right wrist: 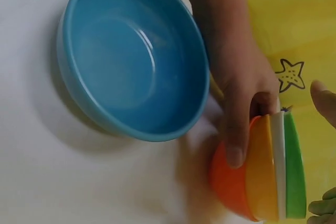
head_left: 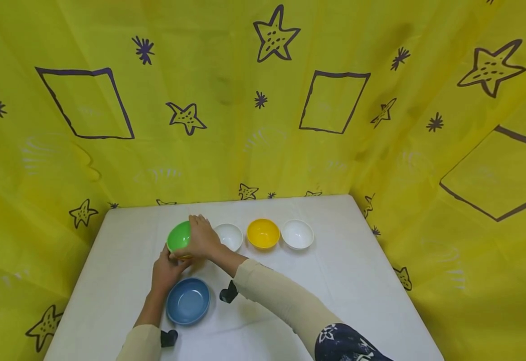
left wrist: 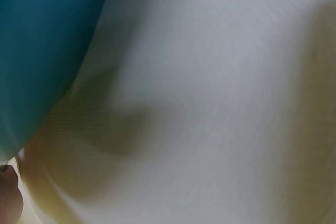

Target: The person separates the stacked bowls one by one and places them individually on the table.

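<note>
Head view: the left hand (head_left: pixel 167 272) grips a nested bowl stack (head_left: pixel 178 234) beyond a blue bowl (head_left: pixel 188 301); the right hand (head_left: pixel 203 239) spreads its fingers at the green rim. Outlined stars pattern the yellow curtain (head_left: pixel 217 165).

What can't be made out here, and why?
Head view: green bowl, right side hidden by the right grip.
Head view: white bowl beside it, left rim behind the same grip.
Left wrist view: blue bowl, mostly cut off by the picture edges, blurred.
Right wrist view: right grip's palm, cut off by right edge.
</note>
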A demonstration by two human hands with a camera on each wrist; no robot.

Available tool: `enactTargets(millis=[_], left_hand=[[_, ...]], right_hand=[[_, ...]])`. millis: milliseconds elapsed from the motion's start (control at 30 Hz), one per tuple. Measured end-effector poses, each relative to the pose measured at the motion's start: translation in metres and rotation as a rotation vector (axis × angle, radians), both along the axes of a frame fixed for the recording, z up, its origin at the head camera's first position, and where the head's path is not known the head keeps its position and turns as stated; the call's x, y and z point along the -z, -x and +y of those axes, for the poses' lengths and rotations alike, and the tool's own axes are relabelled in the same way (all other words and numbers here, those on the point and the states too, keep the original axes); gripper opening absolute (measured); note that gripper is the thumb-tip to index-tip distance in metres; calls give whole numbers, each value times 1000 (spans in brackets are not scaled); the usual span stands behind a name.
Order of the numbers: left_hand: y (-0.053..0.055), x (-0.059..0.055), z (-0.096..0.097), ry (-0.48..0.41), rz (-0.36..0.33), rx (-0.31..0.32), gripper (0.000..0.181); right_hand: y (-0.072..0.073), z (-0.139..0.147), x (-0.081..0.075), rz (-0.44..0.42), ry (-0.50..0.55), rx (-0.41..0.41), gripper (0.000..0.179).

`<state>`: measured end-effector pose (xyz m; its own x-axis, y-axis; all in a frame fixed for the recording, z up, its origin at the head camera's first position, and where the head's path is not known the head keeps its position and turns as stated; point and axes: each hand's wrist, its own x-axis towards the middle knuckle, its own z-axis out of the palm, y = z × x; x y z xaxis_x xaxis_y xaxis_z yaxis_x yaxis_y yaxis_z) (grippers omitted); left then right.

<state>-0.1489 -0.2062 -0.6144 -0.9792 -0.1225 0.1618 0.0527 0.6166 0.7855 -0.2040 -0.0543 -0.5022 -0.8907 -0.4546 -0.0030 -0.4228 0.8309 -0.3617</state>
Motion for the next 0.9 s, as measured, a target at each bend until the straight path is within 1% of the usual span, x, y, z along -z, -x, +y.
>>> enactTargets(millis=[100,200,367,433,500,633,700,900], left_hand=[[-1,-2,0,-12,5,5,88],[-1,-3,-1,-26,-17,4,89],[0,-1,-2,-38,-61,-6,88],[0,0,-3,-34,-72,-6,87],[0,1,-3,-31,-68,-6,87],[-1,3,-3,-26,-34,-14,86],[-1,3,-3,-27,-23,-19,86],[-1,1,-3,-37,-52,-5,87]], right_hand=[[0,0,3,5,-7,-8,117],[1,0,4,10,-9,-6,115],[4,2,7,6,-53,48,118],[5,3,8,-10,-59,69,118],[6,4,8,-25,-57,78,117],[8,4,10,-34,-54,79,114],[8,4,11,-36,-46,81,110],[8,5,14,-85,31,106,102]])
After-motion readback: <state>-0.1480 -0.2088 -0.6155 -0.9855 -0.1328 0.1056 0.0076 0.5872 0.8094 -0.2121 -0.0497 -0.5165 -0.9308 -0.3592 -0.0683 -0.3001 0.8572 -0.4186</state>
